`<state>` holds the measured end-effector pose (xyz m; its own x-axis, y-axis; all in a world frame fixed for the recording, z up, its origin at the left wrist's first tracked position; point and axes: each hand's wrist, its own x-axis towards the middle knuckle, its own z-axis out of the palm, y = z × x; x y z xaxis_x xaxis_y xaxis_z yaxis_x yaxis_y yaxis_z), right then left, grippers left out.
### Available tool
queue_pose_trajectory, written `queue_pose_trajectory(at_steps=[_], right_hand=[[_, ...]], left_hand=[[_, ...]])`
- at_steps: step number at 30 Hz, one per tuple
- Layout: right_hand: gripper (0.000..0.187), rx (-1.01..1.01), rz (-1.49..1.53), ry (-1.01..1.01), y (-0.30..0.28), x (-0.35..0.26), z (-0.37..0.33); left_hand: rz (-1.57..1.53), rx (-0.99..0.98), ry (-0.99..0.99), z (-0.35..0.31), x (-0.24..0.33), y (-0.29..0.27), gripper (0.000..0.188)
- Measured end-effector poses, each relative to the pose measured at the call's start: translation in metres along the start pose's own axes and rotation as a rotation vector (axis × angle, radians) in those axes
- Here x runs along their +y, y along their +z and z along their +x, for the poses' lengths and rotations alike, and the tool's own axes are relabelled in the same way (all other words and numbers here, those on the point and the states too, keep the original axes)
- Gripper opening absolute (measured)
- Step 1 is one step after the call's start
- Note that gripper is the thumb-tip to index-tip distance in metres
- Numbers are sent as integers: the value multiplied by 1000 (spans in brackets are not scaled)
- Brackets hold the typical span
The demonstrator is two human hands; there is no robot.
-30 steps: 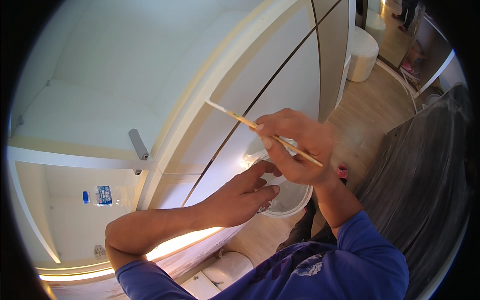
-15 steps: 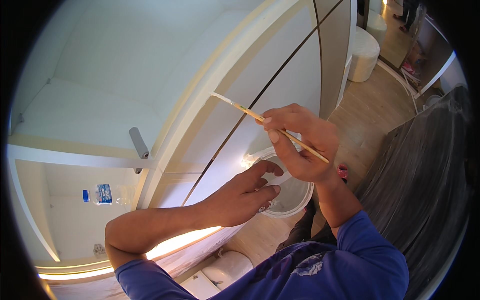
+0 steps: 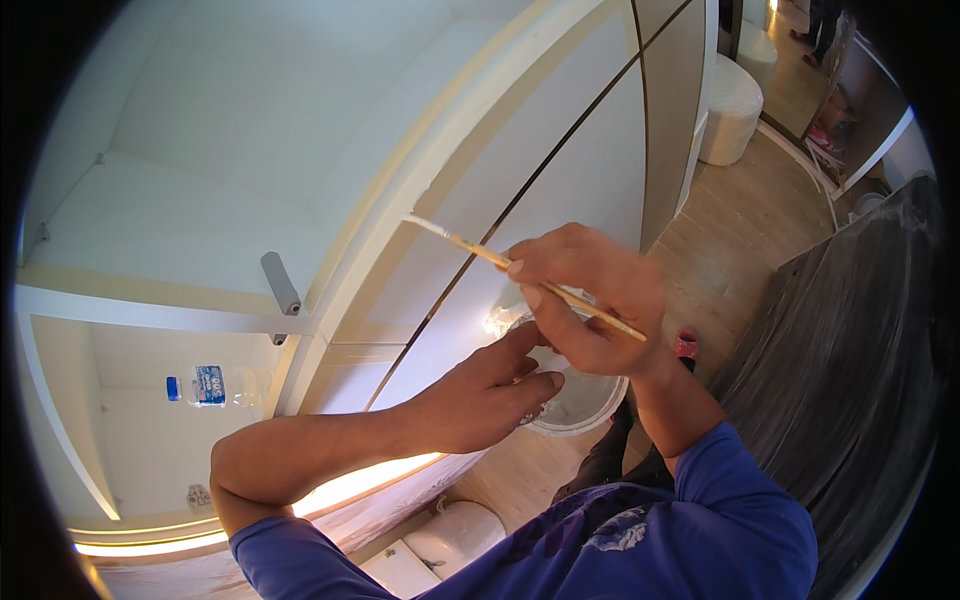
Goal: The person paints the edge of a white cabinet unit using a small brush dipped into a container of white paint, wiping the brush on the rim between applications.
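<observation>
My right hand pinches a thin paintbrush with a pale wooden handle. The brush's white-coated tip touches or nearly touches the edge of the white cabinet frame, beside a strip of yellowish tape. Lower and to the left, my left hand has its fingers curled, and a bit of something whitish shows under it; what it holds, if anything, is hidden. Beyond that hand is a round white bucket with pale contents, partly covered by both hands.
A plastic bottle with a blue cap lies in the lower cabinet compartment. A grey hinge-like fitting sticks out from the frame. Dark plastic sheeting covers a surface at right. A wrapped white stool stands on the wooden floor.
My right hand has moved slightly down and left, drawing the brush tip down along the frame's edge. My left hand's index finger has shifted a little; its arm stays in place.
</observation>
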<state>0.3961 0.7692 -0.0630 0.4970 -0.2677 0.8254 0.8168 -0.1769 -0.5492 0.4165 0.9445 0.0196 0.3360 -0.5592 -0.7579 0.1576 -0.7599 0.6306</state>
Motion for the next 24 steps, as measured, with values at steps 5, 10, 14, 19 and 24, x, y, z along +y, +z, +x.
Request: queue_pose_trajectory(at_steps=[5,10,14,19,24], right_hand=[[19,59,-37,41,-6,0,1],[25,92,-14,38,0,-1,0],[20,-3,12,-5,4,-2,-2],[21,5,9,-46,4,2,-3],[20,33,-22,57,-4,0,-3]], left_hand=[[8,15,25,-4,4,1,52],[-9,8,25,0,-3,1,50],[23,-17,-34,1,-2,-2,40],[30,-15,-19,1,-1,-2,38],[-4,28,47,-2,0,2,53]])
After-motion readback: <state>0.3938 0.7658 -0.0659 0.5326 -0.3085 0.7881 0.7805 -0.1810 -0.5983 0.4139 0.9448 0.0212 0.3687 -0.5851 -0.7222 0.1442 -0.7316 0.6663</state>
